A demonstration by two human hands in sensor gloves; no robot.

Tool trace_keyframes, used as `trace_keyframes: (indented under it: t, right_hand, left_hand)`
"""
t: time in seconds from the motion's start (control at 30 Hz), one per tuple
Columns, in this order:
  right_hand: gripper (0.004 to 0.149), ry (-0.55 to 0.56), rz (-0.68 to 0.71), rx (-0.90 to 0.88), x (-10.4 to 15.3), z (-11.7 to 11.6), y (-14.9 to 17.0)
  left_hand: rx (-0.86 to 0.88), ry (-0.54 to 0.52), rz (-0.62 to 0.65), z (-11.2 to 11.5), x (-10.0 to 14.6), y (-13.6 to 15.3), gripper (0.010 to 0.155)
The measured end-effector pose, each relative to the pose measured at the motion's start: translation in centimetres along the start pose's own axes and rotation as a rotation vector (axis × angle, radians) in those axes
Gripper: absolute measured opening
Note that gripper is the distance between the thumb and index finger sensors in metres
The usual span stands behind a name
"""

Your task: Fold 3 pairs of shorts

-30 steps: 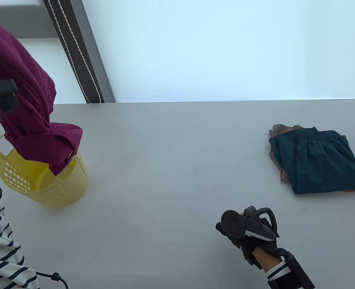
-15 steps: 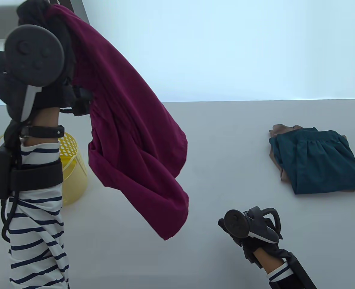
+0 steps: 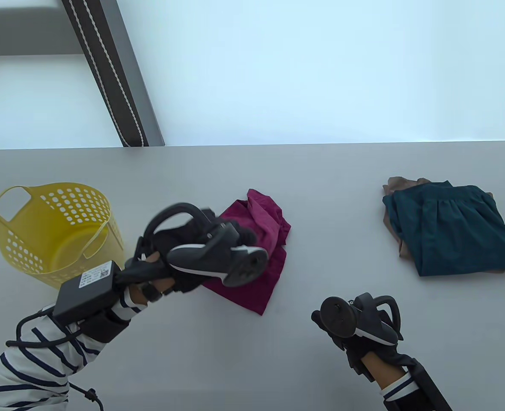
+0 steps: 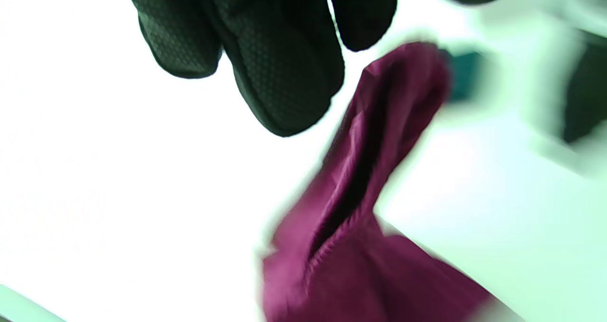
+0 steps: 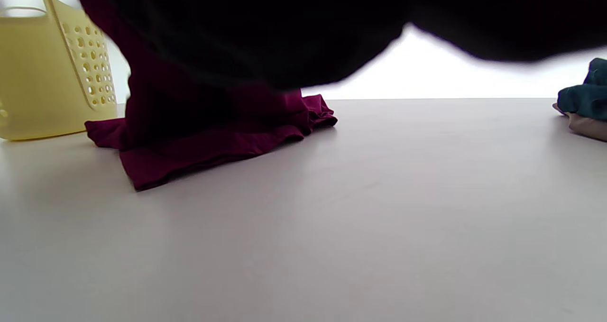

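Maroon shorts [image 3: 256, 252] lie crumpled at 2 o'clock of the left hand [image 3: 184, 252]; its fingers [image 4: 284, 75] hang relaxed above, holding nothing.

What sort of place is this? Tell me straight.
Probably a laundry-folding workstation set up for recording: a plain grey table, a perforated yellow plastic laundry basket, a folded teal pair of shorts stacked on tan ones, and crumpled maroon shorts.

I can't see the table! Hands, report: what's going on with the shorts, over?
Left hand over crumpled maroon shorts, grip unclear. Right hand idle on table. Teal shorts folded on tan pair. Nothing blocking.
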State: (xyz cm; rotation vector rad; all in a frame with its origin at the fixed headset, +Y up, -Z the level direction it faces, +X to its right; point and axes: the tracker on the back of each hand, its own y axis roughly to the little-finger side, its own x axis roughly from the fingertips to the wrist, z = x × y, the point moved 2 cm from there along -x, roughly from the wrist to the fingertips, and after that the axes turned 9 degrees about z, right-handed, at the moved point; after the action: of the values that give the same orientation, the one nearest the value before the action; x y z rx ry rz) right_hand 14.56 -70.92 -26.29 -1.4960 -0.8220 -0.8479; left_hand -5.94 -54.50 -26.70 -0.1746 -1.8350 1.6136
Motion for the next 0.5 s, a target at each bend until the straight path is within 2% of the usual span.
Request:
trace_keyframes:
  t: [0.07,0.1,0.13,0.23,0.3,0.33,0.4,0.43,0.47,0.5]
  right_hand:
    - [0.04,0.01,-0.013,0.0,0.1,0.3,0.3]
    - [0.04,0.021,-0.023,-0.001,0.2,0.5,0.6]
    - [0.04,0.03,-0.032,-0.002,0.2,0.6,0.8]
    - [0.04,0.053,-0.066,-0.001,0.4,1.0,1.4]
    - [0.04,0.067,-0.094,0.004,0.4,1.1,1.7]
    - [0.04,0.07,-0.104,0.006,0.4,1.1,1.8]
    - [0.04,0.077,-0.138,0.007,0.5,1.1,2.3]
    - [0.04,0.09,-0.174,0.006,0.6,1.2,2.8]
    - [0.04,0.095,-0.184,0.005,0.7,1.2,3.0]
    - [0.04,0.107,-0.208,0.002,0.8,1.3,3.3]
  left_hand:
    - [0.042,0.106,0.232,1.0,-0.7,-2.8,0.066]
    - [0.055,0.11,0.322,0.8,-0.7,-3.7,0.065]
    - [0.07,0.075,0.36,0.2,-0.6,-3.9,0.065]
    - [0.169,-0.134,0.393,-2.1,-1.0,-2.8,0.064]
    - [0.173,-0.255,0.33,-2.4,-3.0,-1.8,0.064]
    - [0.122,-0.256,0.298,-1.9,-4.4,-1.7,0.066]
    - [-0.035,-0.154,0.264,0.1,-7.8,-2.2,0.075]
    - [-0.109,-0.073,0.272,1.9,-10.1,-2.9,0.08]
    - [-0.123,-0.045,0.282,2.6,-10.9,-3.2,0.083]
    - [-0.145,0.039,0.311,4.4,-12.8,-4.0,0.089]
